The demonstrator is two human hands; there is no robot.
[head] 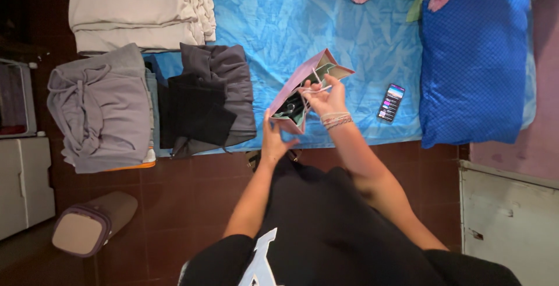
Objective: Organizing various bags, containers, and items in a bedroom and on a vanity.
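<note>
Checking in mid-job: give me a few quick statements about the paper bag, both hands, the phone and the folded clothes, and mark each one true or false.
1. The right hand grips the paper bag at its open top, by the string handles. True.
2. The left hand lies flat on the folded clothes. False: it supports the bag's bottom corner.
3. The phone lies on the blue sheet with its screen lit. True.
4. The phone sits on top of the blue pillow. False: it lies beside the pillow, on the sheet.
5. The dark folded clothes lie on the bed's edge, left of the bag. True.
</note>
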